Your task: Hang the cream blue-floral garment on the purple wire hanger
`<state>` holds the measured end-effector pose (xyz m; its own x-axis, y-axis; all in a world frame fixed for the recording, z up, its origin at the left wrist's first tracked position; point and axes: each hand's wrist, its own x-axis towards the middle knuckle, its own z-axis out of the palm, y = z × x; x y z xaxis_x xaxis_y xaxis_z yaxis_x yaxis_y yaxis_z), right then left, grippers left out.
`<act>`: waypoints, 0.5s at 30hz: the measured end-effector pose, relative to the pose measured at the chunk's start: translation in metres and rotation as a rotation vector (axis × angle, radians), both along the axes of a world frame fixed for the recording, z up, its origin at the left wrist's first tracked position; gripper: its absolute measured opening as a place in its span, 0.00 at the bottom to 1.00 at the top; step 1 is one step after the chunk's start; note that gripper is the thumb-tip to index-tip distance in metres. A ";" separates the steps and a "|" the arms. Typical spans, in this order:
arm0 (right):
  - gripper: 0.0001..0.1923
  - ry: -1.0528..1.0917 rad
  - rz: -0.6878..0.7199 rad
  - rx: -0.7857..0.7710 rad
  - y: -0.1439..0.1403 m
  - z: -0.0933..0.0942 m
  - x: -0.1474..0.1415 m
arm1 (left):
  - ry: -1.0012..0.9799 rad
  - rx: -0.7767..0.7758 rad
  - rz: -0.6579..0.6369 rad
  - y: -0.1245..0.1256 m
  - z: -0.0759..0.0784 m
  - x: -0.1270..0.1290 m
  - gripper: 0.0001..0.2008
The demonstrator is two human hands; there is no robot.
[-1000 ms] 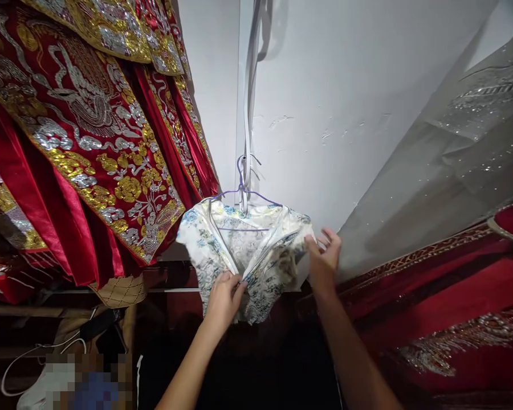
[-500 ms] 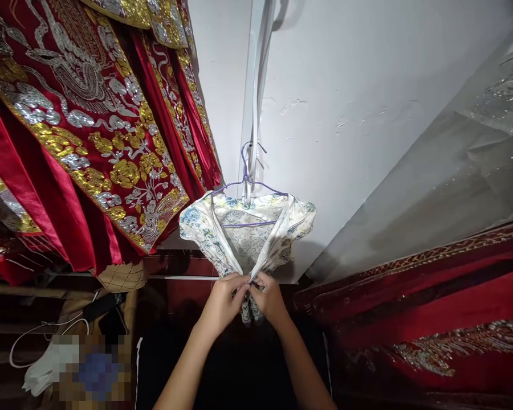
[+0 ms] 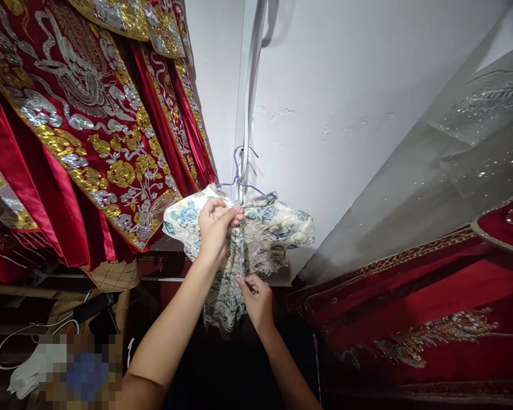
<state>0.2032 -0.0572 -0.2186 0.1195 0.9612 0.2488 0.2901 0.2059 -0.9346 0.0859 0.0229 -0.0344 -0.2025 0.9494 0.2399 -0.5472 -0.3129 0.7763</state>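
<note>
Head view: the left hand [image 3: 218, 225] pinches a floral blouse [image 3: 260, 245] near its collar, partly covering it; the right hand [image 3: 256, 297] pinches its front edge lower down. The blouse hangs at the far white wall [image 3: 320, 102] from a purple wire hanger [image 3: 237, 180], its lower part hidden.

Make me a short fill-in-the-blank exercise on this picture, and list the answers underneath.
1. The hanger bearing the flowered top is ____ in colour.
2. The left hand is placed ____ on the top than the right hand.
3. The red garment with gold and silver flowers is to the ____ of the top.

Missing words: purple; higher; left.
</note>
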 end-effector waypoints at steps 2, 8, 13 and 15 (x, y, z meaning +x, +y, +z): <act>0.18 -0.022 0.054 -0.016 0.003 0.002 0.006 | 0.020 0.069 0.035 0.004 0.010 -0.002 0.23; 0.17 -0.265 0.353 -0.116 0.019 0.014 0.020 | 0.061 0.125 0.112 0.001 0.011 -0.010 0.22; 0.16 -0.492 0.375 -0.105 0.032 0.026 0.031 | 0.103 0.147 0.047 0.002 0.019 -0.016 0.21; 0.12 -0.497 0.431 -0.115 0.035 0.037 0.036 | 0.152 0.136 0.013 0.000 0.018 -0.017 0.21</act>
